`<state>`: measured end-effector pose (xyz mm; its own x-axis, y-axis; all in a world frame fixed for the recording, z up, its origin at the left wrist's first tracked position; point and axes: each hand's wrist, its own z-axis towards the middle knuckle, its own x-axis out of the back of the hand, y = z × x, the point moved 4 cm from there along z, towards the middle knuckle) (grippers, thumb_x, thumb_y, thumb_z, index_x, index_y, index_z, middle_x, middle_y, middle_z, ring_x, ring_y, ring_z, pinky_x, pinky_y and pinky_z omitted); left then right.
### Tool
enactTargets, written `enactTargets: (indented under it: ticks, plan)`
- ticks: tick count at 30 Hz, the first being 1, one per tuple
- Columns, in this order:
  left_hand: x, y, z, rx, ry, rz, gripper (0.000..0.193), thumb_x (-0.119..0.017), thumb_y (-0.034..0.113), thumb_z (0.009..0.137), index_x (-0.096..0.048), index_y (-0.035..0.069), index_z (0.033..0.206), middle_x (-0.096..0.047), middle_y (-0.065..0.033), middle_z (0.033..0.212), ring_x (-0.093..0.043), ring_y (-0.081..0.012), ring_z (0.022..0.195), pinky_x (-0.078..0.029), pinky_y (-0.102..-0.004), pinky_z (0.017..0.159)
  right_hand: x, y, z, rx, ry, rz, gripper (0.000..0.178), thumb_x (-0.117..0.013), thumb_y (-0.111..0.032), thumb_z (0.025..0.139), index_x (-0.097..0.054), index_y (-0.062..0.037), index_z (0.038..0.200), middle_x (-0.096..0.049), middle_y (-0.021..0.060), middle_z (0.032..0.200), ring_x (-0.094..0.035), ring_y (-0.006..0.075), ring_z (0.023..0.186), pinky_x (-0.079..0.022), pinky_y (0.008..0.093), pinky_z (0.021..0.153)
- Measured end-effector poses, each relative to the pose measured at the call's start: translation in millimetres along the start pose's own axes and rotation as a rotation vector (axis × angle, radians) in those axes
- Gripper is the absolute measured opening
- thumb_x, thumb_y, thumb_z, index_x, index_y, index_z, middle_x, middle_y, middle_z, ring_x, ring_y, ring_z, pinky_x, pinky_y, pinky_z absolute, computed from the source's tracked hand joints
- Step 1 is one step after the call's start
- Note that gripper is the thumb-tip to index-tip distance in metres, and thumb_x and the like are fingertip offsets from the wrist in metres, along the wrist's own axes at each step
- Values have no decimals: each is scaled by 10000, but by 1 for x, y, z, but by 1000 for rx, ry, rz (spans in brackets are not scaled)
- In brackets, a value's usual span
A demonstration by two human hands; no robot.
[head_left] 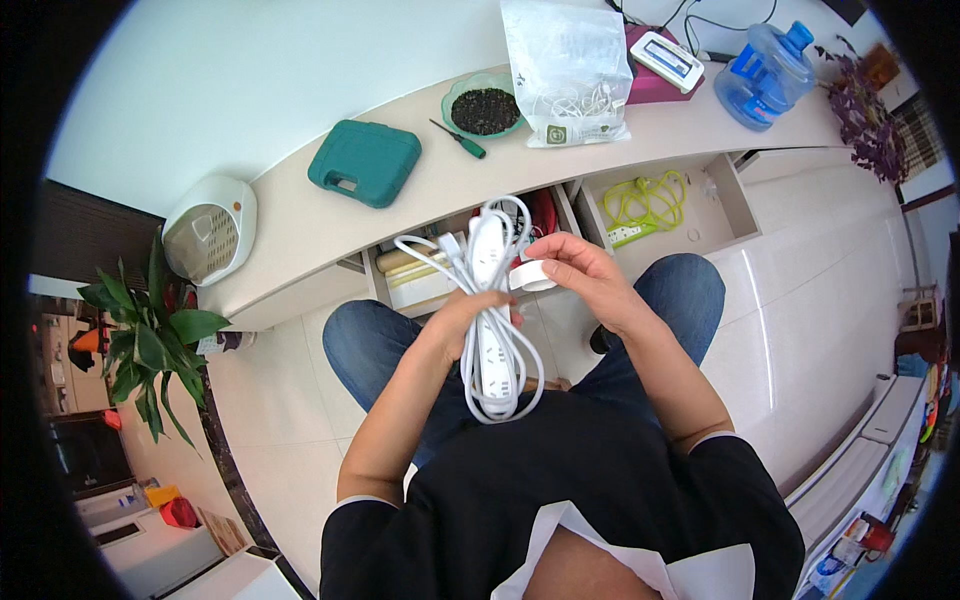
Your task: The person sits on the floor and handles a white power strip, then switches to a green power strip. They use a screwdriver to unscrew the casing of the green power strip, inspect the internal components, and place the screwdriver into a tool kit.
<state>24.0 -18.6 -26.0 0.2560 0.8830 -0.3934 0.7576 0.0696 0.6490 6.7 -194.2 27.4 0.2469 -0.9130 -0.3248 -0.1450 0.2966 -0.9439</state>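
Observation:
My left hand [460,320] is closed around the middle of a white power strip [493,362] and its looped white cord, held upright above my lap. The cord's plug [452,246] sticks out near the upper left of the bundle. Between the thumb and fingers of my right hand [595,280] is a roll of white tape [532,276], close beside the strip. Whether a strand of tape runs from the roll to the cord is too small to tell. Just beyond both hands, an open drawer [408,296] holds rolled and reddish items, partly hidden by the bundle.
A second open drawer [722,225] at the right holds a yellow-green extension cord [650,200]. On the countertop [290,225] are a green case [365,162], a screwdriver [462,142], a bowl of dark seeds [485,110], a bag of white cables [568,75] and a blue water jug [762,78].

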Motion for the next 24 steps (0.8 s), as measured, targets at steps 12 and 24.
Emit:
enactTargets:
  ticks: [12,24]
  plan:
    - [-27,-6,-20,49,-107,28,425,-641,71,726,-457,-27,1097,-600,-163,852,-647,-279,749,-557,-375,679,-32,7,10,-102,-105,364,247,-469,-179,942,-510,-16,1124,-537,79,1080,-550,167,993,-441,319,889]
    - [-14,-39,-25,167,-49,-90,437,-626,128,770,-459,-43,1137,-603,-179,918,-647,-291,804,-562,-405,695,-14,25,-10,-199,-117,453,253,-505,-161,907,-533,17,1084,-580,109,1036,-587,203,962,-468,346,878]
